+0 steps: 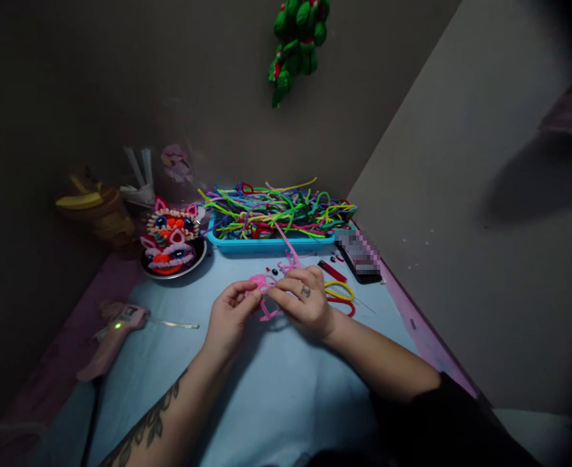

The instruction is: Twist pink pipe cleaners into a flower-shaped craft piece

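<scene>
Between my two hands, above the middle of the table, is a pink pipe cleaner piece [265, 312] bent into loops. My left hand [232, 314] pinches its left side, fingers closed. With fingers bent over its right side, my right hand [304, 299] grips the same piece, and a pink strand [288, 245] sticks up beyond the knuckles. Just behind my hands lie more pink curls [288, 261] and small dark beads [275, 272]. Scissors with yellow and red handles [340, 290] rest beside my right hand, partly covered by it.
A blue tray [271, 246] heaped with colourful pipe cleaners stands at the back. To its left, a metal bowl [172, 275] holds fuzzy animal faces. A pink glue gun [115, 340] with a lit green light lies at left. A phone [358, 256] lies at right.
</scene>
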{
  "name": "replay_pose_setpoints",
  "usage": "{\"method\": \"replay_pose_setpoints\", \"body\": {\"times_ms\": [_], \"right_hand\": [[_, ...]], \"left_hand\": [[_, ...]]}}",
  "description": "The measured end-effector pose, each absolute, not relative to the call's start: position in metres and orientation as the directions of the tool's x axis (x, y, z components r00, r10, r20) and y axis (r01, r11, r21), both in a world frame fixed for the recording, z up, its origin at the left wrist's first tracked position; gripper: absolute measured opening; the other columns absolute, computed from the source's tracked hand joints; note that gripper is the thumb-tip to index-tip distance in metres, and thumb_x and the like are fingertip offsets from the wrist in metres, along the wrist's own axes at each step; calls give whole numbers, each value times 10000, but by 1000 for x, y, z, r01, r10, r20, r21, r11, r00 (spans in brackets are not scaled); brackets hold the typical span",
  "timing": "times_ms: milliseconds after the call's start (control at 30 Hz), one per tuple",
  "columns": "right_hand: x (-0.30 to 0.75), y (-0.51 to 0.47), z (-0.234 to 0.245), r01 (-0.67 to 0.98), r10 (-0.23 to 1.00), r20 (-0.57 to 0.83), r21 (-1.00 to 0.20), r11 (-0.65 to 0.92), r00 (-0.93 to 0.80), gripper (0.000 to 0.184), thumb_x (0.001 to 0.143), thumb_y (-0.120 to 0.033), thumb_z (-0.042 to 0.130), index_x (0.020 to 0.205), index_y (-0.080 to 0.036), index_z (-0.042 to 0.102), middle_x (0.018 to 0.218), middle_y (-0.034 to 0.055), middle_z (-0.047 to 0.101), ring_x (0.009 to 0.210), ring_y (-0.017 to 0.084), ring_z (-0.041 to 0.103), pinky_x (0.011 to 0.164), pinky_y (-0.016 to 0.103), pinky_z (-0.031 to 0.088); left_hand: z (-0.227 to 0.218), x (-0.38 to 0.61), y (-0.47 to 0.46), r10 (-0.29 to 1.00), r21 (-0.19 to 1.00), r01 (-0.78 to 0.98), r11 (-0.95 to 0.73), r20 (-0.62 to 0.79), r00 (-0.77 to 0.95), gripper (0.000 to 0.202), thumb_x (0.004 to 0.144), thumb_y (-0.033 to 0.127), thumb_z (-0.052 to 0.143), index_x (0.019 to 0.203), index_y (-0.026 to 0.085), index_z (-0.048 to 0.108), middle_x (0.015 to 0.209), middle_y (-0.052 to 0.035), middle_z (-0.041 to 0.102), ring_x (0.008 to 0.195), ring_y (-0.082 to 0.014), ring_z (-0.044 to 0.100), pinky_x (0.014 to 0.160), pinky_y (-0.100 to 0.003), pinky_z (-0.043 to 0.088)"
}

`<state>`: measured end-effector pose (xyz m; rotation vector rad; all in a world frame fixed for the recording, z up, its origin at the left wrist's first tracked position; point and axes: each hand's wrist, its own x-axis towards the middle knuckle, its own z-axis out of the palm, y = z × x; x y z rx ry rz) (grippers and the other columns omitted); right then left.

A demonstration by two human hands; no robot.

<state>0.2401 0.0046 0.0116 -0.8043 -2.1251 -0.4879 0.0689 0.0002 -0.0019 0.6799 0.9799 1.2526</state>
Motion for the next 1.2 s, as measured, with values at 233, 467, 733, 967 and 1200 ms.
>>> {"method": "replay_pose_setpoints", "body": {"times_ms": [233,467,733,967,1200], "right_hand": [[238,5,8,712,462,770,-14,702,-440,147,908,-189,594,1013,-239,684,876,26,731,895,211,549,849,388,358],[235,10,12,717,539,709,-68,693,-454,99,915,-169,542,896,-195,635,844,50,664,920,224,499,852,388,332],[237,12,12,710,615,609,-118,694,-500,78,880,-173,511,862,-201,582,876,72,610,936,249,454,837,395,328],[238,14,10,703,602,642,-135,699,-475,79,893,-170,509,888,-203,581,903,69,624,952,244,465,861,402,338],[233,11,7,742,654,638,-188,644,-406,121,921,-191,457,885,-197,572,917,100,613,958,265,457,857,417,370]], "left_hand": [[0,70,-1,984,910,-387,149,-175,-33,345,537,335,903,747,162,691,609,23,658,571,-107,579,594,-232,485],[0,66,-2,997,984,-179,-25,12,-73,186,612,281,839,734,188,733,698,-17,710,644,-141,611,629,-252,493],[-7,64,-4,991,990,-45,-136,135,-14,117,688,276,799,756,199,744,676,-16,698,603,-137,574,600,-249,468],[0,62,-4,996,990,-114,-83,86,20,304,768,391,756,1006,203,750,1023,-87,761,882,-204,695,772,-290,537],[1,64,-6,999,990,-129,-49,47,-21,298,642,385,842,852,190,759,872,-81,769,796,-220,704,721,-307,552]]}}
